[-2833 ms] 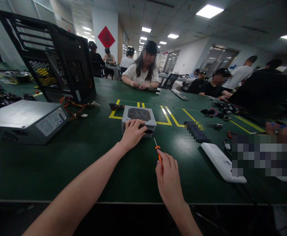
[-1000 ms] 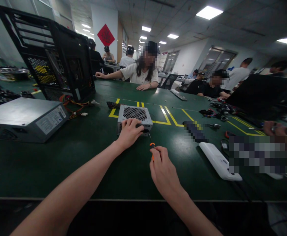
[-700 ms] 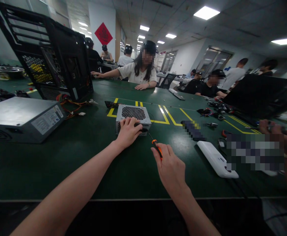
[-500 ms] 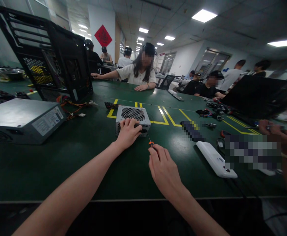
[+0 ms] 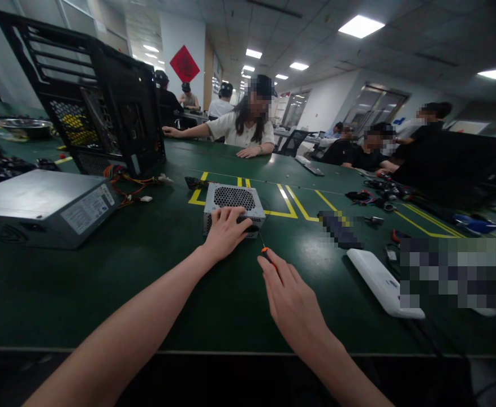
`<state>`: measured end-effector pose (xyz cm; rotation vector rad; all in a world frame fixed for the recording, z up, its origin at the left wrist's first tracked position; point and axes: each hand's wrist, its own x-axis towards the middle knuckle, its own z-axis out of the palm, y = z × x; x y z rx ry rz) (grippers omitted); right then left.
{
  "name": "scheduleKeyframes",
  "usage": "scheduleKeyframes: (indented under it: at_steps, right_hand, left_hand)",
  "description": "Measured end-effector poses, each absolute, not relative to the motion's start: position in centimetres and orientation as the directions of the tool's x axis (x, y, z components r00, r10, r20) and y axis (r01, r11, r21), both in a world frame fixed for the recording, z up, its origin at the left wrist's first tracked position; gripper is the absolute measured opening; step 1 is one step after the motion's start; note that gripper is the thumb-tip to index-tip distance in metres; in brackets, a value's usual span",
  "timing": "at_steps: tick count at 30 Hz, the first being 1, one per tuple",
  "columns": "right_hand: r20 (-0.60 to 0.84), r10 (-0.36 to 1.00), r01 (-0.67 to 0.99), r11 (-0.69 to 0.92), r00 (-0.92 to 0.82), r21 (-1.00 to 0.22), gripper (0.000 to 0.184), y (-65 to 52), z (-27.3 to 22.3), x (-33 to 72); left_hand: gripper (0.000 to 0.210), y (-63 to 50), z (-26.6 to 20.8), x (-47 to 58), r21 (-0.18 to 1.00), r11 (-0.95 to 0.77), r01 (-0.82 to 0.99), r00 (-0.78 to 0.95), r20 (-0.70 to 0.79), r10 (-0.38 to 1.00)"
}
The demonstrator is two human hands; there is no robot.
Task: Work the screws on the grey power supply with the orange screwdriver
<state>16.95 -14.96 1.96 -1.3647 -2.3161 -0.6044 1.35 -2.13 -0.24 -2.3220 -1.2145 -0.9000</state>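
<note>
A small grey metal power supply (image 5: 236, 197) with a honeycomb vent on top lies in the middle of the green table. My left hand (image 5: 227, 230) is closed over its near edge, fingers on the top and near side. My right hand (image 5: 292, 294) grips a screwdriver (image 5: 265, 251) with an orange and black handle. Its thin shaft points up at the lower right corner of the power supply's near face. Whether the tip sits in a screw is too small to tell.
At the left lie a larger power supply (image 5: 39, 192) and a black computer case (image 5: 116, 107) with loose cables. A white device (image 5: 381, 282) and a dark blurred object (image 5: 341, 229) lie right of my hands. Across the table a person (image 5: 250, 124) sits with both arms on it.
The view has shifted slightly, moving most things right. My left hand stays on the power supply and the screwdriver stays at its corner. Another person's hands at the right have left the view.
</note>
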Motion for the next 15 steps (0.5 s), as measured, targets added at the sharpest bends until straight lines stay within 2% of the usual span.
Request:
scheduleKeyframes:
  at_steps: [6, 9, 12, 15]
  right_hand:
    - [0.679, 0.634, 0.912, 0.388, -0.369, 0.133, 0.023, -14.24, 2.37, 16.51]
    - [0.634, 0.679, 0.906, 0.415, -0.370, 0.084, 0.023, -14.51, 2.04, 16.40]
    - [0.573, 0.700, 0.883, 0.459, -0.426, 0.096, 0.026, -14.73, 2.01, 16.68]
    - [0.605, 0.669, 0.878, 0.465, -0.432, 0.113, 0.025, -14.46, 2.40, 17.20]
  left_hand:
    - [0.014, -2.08, -0.21, 1.31, -0.047, -0.586, 0.809, 0.455, 0.681, 0.574]
    - [0.014, -2.13, -0.13, 1.34, -0.025, -0.591, 0.806, 0.441, 0.691, 0.573]
    - [0.014, -2.13, -0.12, 1.46, -0.007, -0.591, 0.806, 0.429, 0.695, 0.577]
    - [0.015, -2.09, -0.18, 1.56, 0.014, -0.596, 0.803, 0.419, 0.698, 0.581]
